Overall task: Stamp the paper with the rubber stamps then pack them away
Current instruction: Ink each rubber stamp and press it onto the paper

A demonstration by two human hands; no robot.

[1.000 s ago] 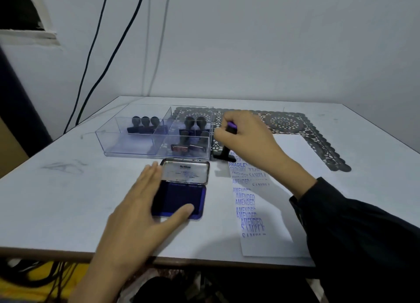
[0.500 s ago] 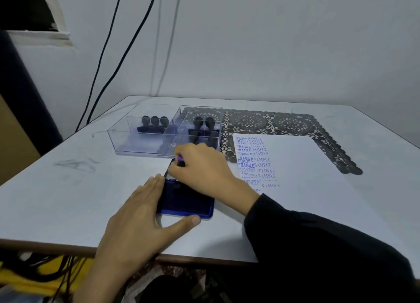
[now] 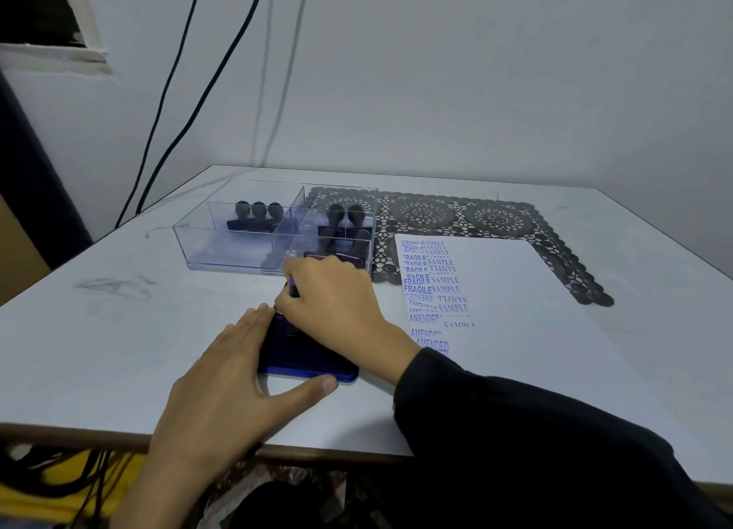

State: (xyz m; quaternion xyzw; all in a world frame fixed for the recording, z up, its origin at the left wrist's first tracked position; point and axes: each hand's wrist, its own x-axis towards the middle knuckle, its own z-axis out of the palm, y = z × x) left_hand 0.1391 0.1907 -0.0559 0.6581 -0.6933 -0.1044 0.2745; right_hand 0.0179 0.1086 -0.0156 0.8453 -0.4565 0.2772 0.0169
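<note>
My right hand (image 3: 337, 306) is closed around a rubber stamp (image 3: 292, 290), of which only a purple-black bit of handle shows, and holds it down on the blue ink pad (image 3: 305, 360). My left hand (image 3: 230, 385) lies flat against the pad's left side, thumb along its front edge. To the right lies the white paper (image 3: 515, 290), with blue FRAGILE, SAMPLE and AMENDED prints down its left side. The clear plastic organizer (image 3: 222, 246) behind the pad holds several black-handled stamps (image 3: 258, 213) in its compartments.
A dark lace placemat (image 3: 456, 215) lies under the paper's far end and the organizer's right side. Black cables (image 3: 178, 92) hang down the wall at the table's far left corner. The table's front edge (image 3: 79, 433) runs close to my body.
My right hand carried the stamp from the top of the paper over to the ink pad and now presses it there. The left hand stayed against the pad.
</note>
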